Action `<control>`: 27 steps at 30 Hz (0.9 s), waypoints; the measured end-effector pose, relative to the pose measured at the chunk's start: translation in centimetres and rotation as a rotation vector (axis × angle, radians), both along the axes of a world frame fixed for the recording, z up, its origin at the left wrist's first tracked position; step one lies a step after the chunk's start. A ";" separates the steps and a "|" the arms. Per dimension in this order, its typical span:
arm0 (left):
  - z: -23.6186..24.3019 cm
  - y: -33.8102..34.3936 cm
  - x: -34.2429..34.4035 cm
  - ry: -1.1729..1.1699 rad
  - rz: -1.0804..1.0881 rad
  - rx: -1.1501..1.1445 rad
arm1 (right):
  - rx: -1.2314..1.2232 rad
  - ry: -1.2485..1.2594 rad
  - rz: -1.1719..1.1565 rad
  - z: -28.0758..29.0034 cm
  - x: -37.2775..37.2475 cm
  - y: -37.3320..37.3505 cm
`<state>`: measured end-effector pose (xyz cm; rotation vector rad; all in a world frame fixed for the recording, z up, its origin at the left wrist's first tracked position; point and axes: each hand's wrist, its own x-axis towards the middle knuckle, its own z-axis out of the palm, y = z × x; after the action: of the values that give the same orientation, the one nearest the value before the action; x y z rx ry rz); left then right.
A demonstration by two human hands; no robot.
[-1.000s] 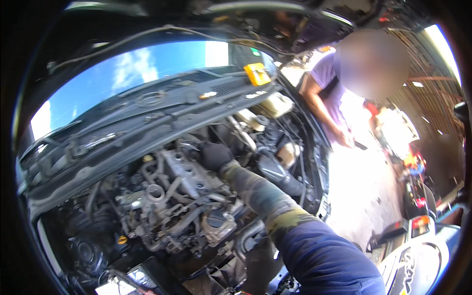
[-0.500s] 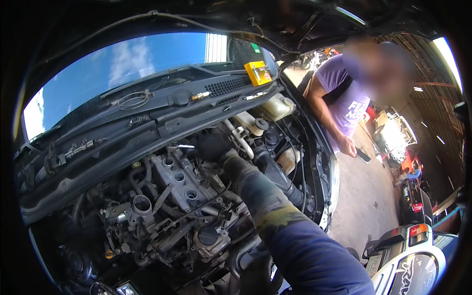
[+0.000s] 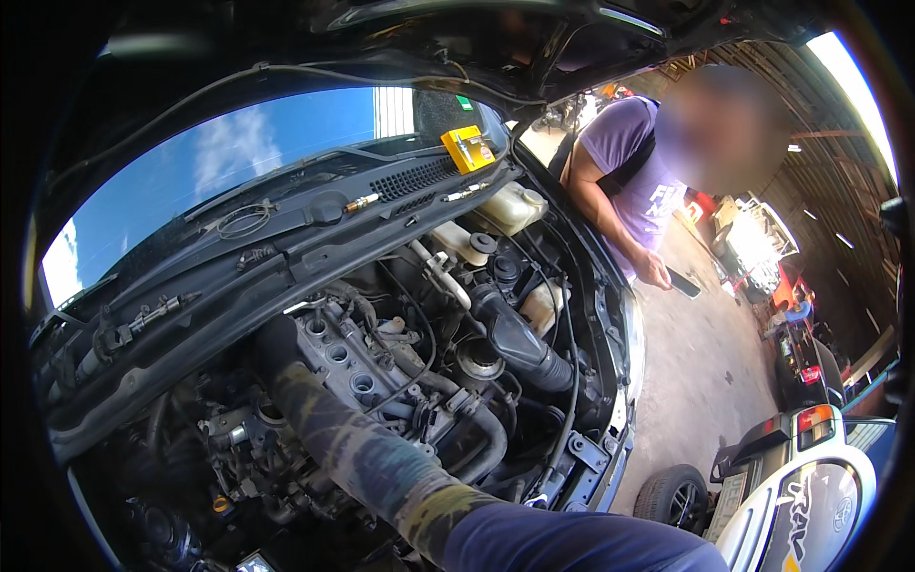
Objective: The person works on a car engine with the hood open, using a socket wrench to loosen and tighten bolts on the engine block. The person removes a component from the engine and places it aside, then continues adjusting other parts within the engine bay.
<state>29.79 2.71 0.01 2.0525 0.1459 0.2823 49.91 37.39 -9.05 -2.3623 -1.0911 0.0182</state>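
My right hand (image 3: pixel 274 345), in a dark glove, is at the back of the engine, beside the row of round holes in the grey engine cover (image 3: pixel 349 358). Its fingers are in shadow. A thin shiny metal bar (image 3: pixel 303 306) shows at the hand's upper edge and seems to be in its grip; the bar's far end is hidden among the engine parts. My camouflage-patterned sleeve crosses over the front of the engine. My left hand is out of view.
On the cowl below the windshield lie two spark plugs (image 3: pixel 362 202), a yellow box (image 3: pixel 467 150), a wire loop (image 3: pixel 246 221) and a metal rail (image 3: pixel 143 321). A person in a purple shirt (image 3: pixel 620 143) stands at the fender with a phone (image 3: pixel 684 283). The raised hood hangs overhead.
My right hand has swung left across the back of the engine, and the shiny bar now points left instead of right. The view has shifted slightly.
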 end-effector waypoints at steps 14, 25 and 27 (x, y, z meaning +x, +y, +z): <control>-0.1 -0.1 -0.5 -0.021 0.000 -0.023 | -0.720 -0.169 0.791 -0.5 16.5 -13.3; 0.0 0.1 -0.8 -0.052 0.011 -0.038 | 0.140 0.039 0.797 1.6 8.7 -12.8; -0.1 0.1 -0.7 -0.057 0.013 -0.040 | 0.419 0.001 0.616 0.0 5.3 -8.4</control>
<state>29.08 2.83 -0.07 2.0021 0.1297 0.3429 55.20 29.03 -9.01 -1.5974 -1.6029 0.0104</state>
